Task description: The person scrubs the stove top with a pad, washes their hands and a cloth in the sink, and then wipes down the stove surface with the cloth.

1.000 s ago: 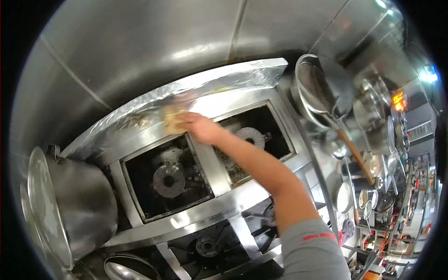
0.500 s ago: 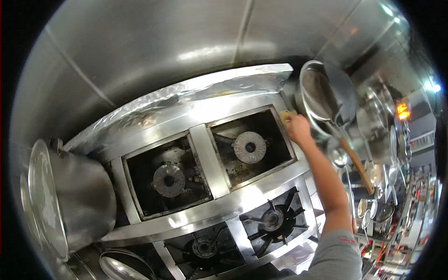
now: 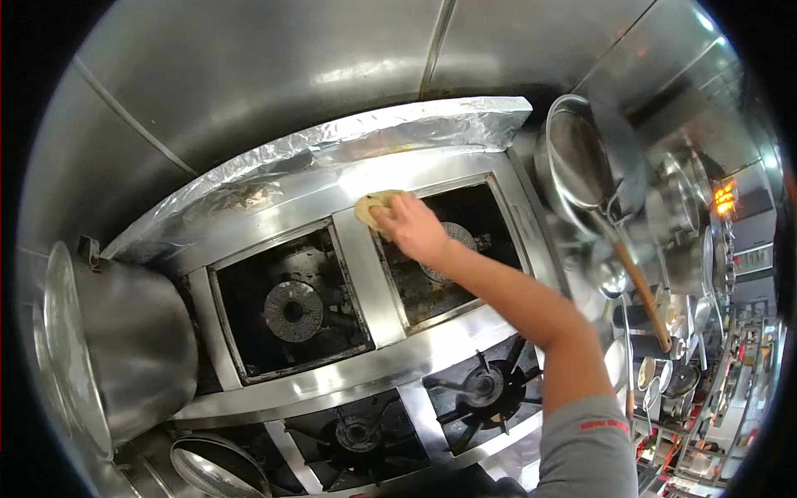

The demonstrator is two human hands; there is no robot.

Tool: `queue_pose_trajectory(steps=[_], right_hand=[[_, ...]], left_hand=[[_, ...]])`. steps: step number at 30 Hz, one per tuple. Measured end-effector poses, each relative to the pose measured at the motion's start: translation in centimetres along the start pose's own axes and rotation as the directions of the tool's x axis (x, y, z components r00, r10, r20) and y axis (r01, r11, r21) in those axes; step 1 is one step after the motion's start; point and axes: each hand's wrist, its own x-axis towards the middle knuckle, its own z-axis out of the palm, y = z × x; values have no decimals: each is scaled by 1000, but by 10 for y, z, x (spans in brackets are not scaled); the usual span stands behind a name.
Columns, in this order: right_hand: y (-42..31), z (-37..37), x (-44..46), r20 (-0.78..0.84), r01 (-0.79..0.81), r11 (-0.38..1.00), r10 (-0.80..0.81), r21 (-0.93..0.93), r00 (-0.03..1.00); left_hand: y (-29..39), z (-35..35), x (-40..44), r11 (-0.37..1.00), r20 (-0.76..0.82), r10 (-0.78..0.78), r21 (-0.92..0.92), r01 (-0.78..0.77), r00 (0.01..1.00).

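My right hand (image 3: 413, 227) is closed on a yellowish cloth (image 3: 375, 207), pressing it against the steel stove top (image 3: 378, 311) where the middle divider meets the back strip. Part of the cloth is hidden under my fingers. Below my hand and forearm lies the right square burner well, its round burner (image 3: 458, 236) partly covered by the arm. The left well, with its own round burner (image 3: 293, 311), is to the left of the divider. My left hand is out of view.
Crumpled foil (image 3: 398, 124) lines the stove's back edge. A large steel pot (image 3: 141, 349) stands at left. At right are a strainer with a wooden handle (image 3: 639, 290) and several pans. Front burners (image 3: 359, 433) have black grates. A round pan (image 3: 220, 469) sits front left.
My right hand has moved left with the cloth, from the right edge of the right well to the back end of the divider. The view has shifted slightly.
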Motion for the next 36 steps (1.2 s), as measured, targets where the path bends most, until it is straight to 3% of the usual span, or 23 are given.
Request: queue_pose_trajectory(steps=[1,3,5,6,7,9,10,11,13,19,21,23,27,29,31,32,33,36], right_hand=[[5,-2,3,-13,8,1000,-8,6,1000],[17,-9,1,-27,-35,991,32,-133,999],[19,-27,-3,131,-362,919,383,-159,914],[16,-42,-7,165,-413,903,428,-117,889],[8,-45,-3,167,-396,910,412,-122,896],[-12,-37,-4,30,-274,943,273,189,961],[-15,-10,-2,-139,-32,993,48,114,989],[-22,5,4,-59,-46,966,63,254,996],[-10,16,15,-55,-88,967,104,239,993],[5,-10,0,-26,26,1000,-26,12,999],[-2,-16,-6,125,-169,985,163,31,979],[-17,-4,-3,142,-49,999,46,14,989],[8,-7,-13,137,-3,999,8,-34,991],[27,-8,-31,139,-36,995,48,-90,989],[53,-16,-48,104,-181,984,180,1,978],[54,-31,-50,22,-206,979,206,-16,978],[59,-39,-53,69,-273,962,274,-29,959],[83,-34,-55,70,-254,957,266,-143,961]], left_hand=[[2,-2,3,1000,-12,11,-1,-11,1000],[10,-6,4,962,61,118,240,-130,991],[31,4,-6,975,11,170,142,-169,985],[35,9,-6,977,-34,208,46,-206,978],[32,12,-2,977,-36,214,27,-213,976],[22,8,-2,984,-4,151,-95,-151,989],[14,3,4,993,1,68,-92,-68,998],[15,4,3,994,2,57,-90,-56,998],[23,6,0,996,-24,86,-2,-86,996],[29,9,-12,988,-38,136,-70,-138,990],[27,6,-8,987,-31,152,-43,-153,988],[29,11,-5,986,-36,169,7,-169,985],[34,16,3,987,32,155,47,-156,987],[27,5,2,991,27,127,48,-128,992],[25,-1,7,991,-41,79,108,-74,996],[36,5,7,991,-37,77,110,-73,996],[48,10,2,993,-57,59,104,-53,997],[39,7,17,992,-42,63,110,-58,997]])
